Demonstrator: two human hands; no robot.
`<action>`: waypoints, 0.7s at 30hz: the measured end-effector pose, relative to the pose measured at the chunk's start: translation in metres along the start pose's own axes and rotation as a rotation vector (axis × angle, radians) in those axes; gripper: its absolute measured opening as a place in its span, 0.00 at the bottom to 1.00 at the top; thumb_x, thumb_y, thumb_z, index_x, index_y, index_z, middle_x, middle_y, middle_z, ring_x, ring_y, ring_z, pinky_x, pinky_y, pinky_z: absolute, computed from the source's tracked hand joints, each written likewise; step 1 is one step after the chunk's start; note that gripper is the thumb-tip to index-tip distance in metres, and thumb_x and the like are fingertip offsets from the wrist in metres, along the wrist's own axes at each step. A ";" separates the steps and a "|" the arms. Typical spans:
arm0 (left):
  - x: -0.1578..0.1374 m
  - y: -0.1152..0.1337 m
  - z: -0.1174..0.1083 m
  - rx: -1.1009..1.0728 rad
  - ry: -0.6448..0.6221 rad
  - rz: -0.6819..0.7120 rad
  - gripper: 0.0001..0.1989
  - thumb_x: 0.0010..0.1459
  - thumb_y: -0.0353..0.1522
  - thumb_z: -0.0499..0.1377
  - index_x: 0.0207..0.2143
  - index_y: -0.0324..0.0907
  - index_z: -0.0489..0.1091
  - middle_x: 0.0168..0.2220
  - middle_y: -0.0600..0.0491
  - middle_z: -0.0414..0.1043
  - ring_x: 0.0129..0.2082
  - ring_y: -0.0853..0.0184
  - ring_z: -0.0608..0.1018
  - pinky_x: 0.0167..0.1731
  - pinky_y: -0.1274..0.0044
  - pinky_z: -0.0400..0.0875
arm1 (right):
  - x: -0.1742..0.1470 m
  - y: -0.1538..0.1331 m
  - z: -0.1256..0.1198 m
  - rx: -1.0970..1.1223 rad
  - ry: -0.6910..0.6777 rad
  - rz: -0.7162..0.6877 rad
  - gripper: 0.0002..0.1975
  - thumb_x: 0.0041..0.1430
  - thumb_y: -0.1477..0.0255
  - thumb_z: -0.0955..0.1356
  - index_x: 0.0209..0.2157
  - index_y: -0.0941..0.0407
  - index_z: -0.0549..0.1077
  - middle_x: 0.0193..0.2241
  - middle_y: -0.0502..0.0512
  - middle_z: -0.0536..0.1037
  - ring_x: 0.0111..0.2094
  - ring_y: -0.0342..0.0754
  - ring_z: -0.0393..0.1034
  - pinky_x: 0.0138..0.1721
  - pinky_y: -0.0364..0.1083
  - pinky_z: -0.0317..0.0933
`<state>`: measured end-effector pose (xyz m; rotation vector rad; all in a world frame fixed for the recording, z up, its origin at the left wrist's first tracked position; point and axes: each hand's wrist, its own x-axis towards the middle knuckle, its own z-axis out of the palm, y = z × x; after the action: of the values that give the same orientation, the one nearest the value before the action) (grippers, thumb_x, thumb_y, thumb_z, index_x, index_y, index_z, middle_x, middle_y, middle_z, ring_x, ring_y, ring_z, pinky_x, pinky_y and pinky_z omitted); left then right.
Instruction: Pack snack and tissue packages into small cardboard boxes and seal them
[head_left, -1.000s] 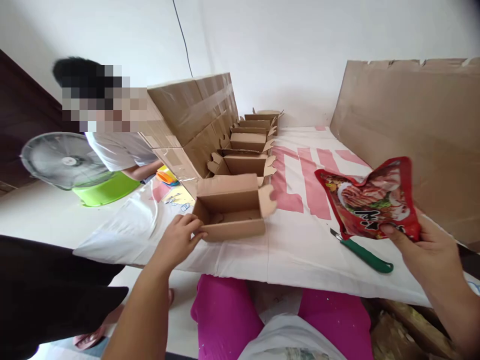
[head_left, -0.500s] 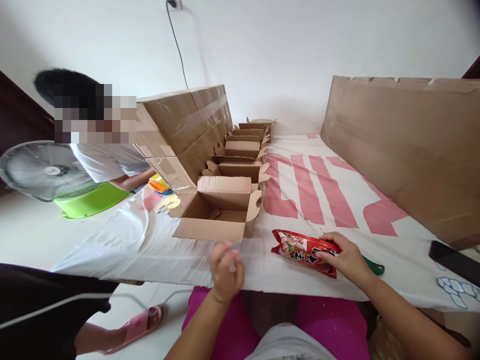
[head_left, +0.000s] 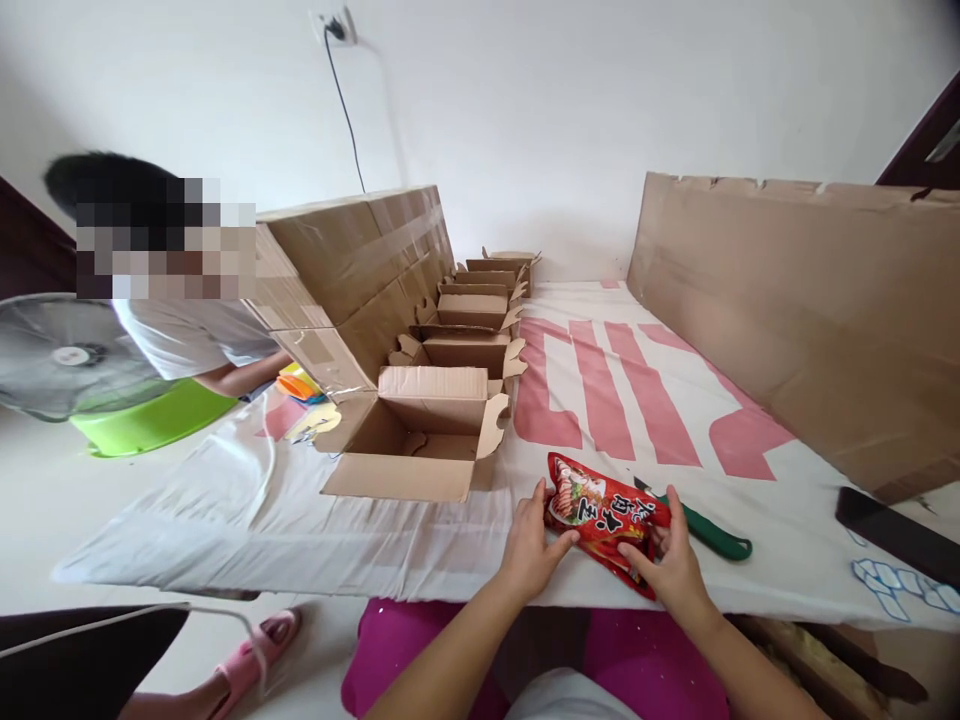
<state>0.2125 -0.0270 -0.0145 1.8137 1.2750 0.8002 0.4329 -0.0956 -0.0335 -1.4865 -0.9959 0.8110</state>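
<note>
A red printed food packet (head_left: 596, 510) lies tilted between my two hands near the table's front edge. My right hand (head_left: 671, 565) grips its right end, thumb on the face and fingers round the far edge. At its left end is my left hand (head_left: 536, 545), the thumb and fingers closed about the packet's corner. Just beyond my right hand lies a green-handled tool (head_left: 716, 537), its dark end partly hidden behind the packet. To the left stands an open cardboard box (head_left: 405, 475) with its flaps spread; the inside that shows is bare cardboard.
More open boxes (head_left: 472, 305) run in a row toward the wall, beside stacked taped cartons (head_left: 352, 265). A large cardboard panel (head_left: 795, 310) stands at the right, with a dark phone-like object (head_left: 892, 530) before it. Another person (head_left: 187, 330) sits at the left, near a fan (head_left: 71, 355).
My left hand has moved right from near the open box onto the packet's left end. The packet has tilted, and more of the green-handled tool shows.
</note>
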 end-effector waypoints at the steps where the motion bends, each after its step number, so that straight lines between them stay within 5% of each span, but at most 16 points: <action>1: 0.000 0.002 0.000 0.021 0.007 -0.020 0.42 0.53 0.40 0.62 0.66 0.38 0.49 0.56 0.40 0.66 0.57 0.53 0.68 0.58 0.61 0.61 | 0.000 -0.001 0.001 0.032 -0.005 -0.001 0.62 0.43 0.58 0.77 0.69 0.56 0.36 0.47 0.66 0.77 0.47 0.59 0.75 0.52 0.61 0.66; 3: -0.001 0.006 0.000 0.059 0.007 -0.053 0.38 0.55 0.39 0.61 0.64 0.37 0.52 0.50 0.41 0.69 0.52 0.55 0.71 0.53 0.63 0.65 | 0.001 0.000 0.003 0.089 -0.022 -0.002 0.61 0.44 0.57 0.76 0.68 0.55 0.37 0.50 0.66 0.76 0.49 0.58 0.74 0.53 0.61 0.65; 6: -0.004 0.011 0.001 0.128 0.019 -0.063 0.27 0.55 0.36 0.60 0.57 0.37 0.63 0.42 0.45 0.70 0.42 0.57 0.73 0.46 0.65 0.69 | -0.002 0.001 0.003 0.088 -0.131 0.005 0.41 0.49 0.55 0.73 0.60 0.55 0.57 0.51 0.66 0.75 0.51 0.59 0.72 0.53 0.58 0.66; 8: -0.005 0.018 0.002 0.179 0.077 -0.012 0.18 0.54 0.34 0.60 0.48 0.39 0.69 0.38 0.47 0.70 0.41 0.57 0.72 0.46 0.65 0.68 | -0.002 -0.004 0.001 0.018 -0.177 -0.026 0.29 0.53 0.54 0.70 0.52 0.56 0.66 0.49 0.65 0.77 0.50 0.59 0.73 0.52 0.56 0.67; 11: 0.008 0.038 0.000 0.185 0.220 0.139 0.08 0.54 0.32 0.60 0.37 0.41 0.69 0.36 0.49 0.70 0.42 0.57 0.71 0.46 0.64 0.66 | 0.012 -0.029 -0.006 -0.107 -0.140 -0.136 0.25 0.56 0.52 0.68 0.48 0.56 0.68 0.44 0.62 0.78 0.46 0.58 0.74 0.48 0.55 0.68; 15: 0.067 0.085 -0.007 0.032 0.378 0.244 0.12 0.58 0.32 0.58 0.45 0.40 0.68 0.42 0.46 0.71 0.47 0.59 0.71 0.48 0.68 0.66 | 0.080 -0.092 -0.013 -0.162 -0.152 -0.256 0.24 0.56 0.53 0.68 0.47 0.56 0.68 0.40 0.59 0.79 0.40 0.55 0.74 0.41 0.52 0.70; 18: 0.128 0.118 -0.009 -0.031 0.404 -0.007 0.25 0.57 0.31 0.60 0.57 0.41 0.62 0.51 0.44 0.71 0.54 0.59 0.70 0.52 0.72 0.65 | 0.151 -0.133 -0.009 -0.111 -0.120 -0.211 0.23 0.54 0.59 0.70 0.49 0.54 0.68 0.47 0.58 0.77 0.48 0.53 0.71 0.45 0.50 0.69; 21: 0.175 0.134 -0.007 -0.045 0.387 -0.112 0.26 0.57 0.32 0.60 0.59 0.41 0.63 0.52 0.42 0.72 0.55 0.57 0.71 0.53 0.70 0.64 | 0.208 -0.150 -0.004 -0.117 -0.127 -0.114 0.19 0.55 0.60 0.70 0.44 0.57 0.70 0.42 0.62 0.78 0.38 0.53 0.75 0.34 0.49 0.71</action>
<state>0.3228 0.1132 0.1154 1.5831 1.5721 1.1441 0.4993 0.0969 0.1230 -1.4766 -1.2305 0.7835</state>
